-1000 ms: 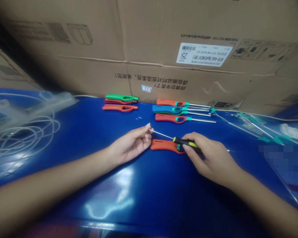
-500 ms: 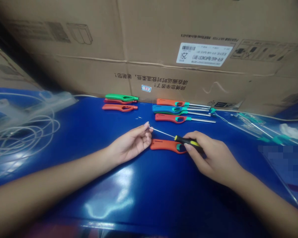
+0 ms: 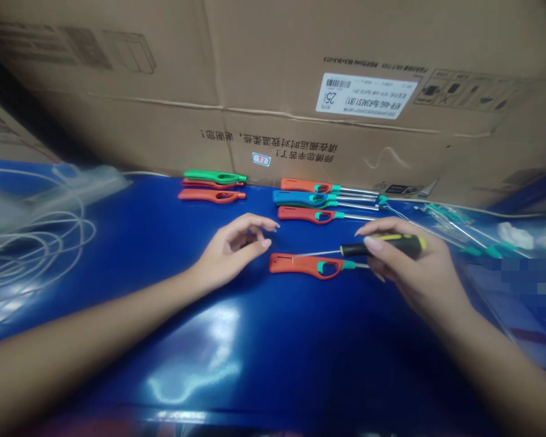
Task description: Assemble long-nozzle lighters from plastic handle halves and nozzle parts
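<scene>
The right hand (image 3: pixel 412 270) grips a black-and-yellow screwdriver (image 3: pixel 382 246), its thin shaft reaching left above an orange utility lighter (image 3: pixel 300 265) lying mid-frame on the blue bench (image 3: pixel 255 358); the empty, half-curled left hand (image 3: pixel 232 249) rests just beside it.

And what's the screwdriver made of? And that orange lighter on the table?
The screwdriver in the right hand seems to have a moulded plastic handle, glossy black and yellow, and a thin steel shaft, judging by its pale shine. The orange lighter looks like smooth, hard plastic, evenly coloured, though the picture can't prove it.

Smooth plastic lighter handle (image 3: pixel 295 263), metal screwdriver shaft (image 3: pixel 318 252)
</scene>
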{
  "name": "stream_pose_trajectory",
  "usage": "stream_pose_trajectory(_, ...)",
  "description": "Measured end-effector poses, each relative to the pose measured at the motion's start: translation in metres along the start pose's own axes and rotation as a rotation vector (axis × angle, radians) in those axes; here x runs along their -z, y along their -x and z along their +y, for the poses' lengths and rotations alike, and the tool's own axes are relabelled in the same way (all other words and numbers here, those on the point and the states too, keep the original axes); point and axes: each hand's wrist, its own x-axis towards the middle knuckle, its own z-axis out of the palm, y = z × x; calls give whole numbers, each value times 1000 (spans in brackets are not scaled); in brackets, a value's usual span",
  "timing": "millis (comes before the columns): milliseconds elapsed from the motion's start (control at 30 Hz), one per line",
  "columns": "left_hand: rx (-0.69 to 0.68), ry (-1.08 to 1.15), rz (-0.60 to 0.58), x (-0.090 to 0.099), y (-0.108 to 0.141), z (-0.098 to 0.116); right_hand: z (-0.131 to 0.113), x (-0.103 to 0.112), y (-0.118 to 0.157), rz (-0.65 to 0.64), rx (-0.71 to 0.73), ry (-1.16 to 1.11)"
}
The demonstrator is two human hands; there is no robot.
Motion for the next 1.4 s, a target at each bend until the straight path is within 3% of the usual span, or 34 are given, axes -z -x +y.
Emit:
stream_pose_trajectory(133, -175, -262, -147, -2, 6, 5, 3, -1, -4, 65, -49, -263)
stream_pose_trajectory(267, -250, -272, -228, -8, 13, 10, 3, -3, -3, 66, -55, -327)
stream_pose_trajectory(500, -306, -229, -221, -19, 16, 7, 3, -10, 2, -3, -87, -346)
stream_pose_trajectory(733, -340, -243, -159, -18, 14, 3, 4, -11, 2, -15, -103, -345)
stream_pose_trajectory(833, -397, -303, -198, -12, 11, 5, 4, -10, 1, -15, -95, -340)
stream_pose_trajectory(900, -424, -434, -288, -5, 9, 8, 5, -9, 0, -20, -92, -334)
stream_pose_trajectory(1000, -389, -690, -500, 4, 7, 14, 6, -7, 1, -27, -97, -313)
stream_pose_trajectory(1067, -357, -756, -573, 8, 7, 15, 6, -7, 2, -30, -106, -253)
stream_pose_trajectory(1233, -332, -737, -618, 8, 6, 12, 4, -14, 4, -101, -126, -42)
stream_pose_trajectory(1400, -327, -725, -609, 7, 4, 8, 5, -22, 6, -159, -98, -15)
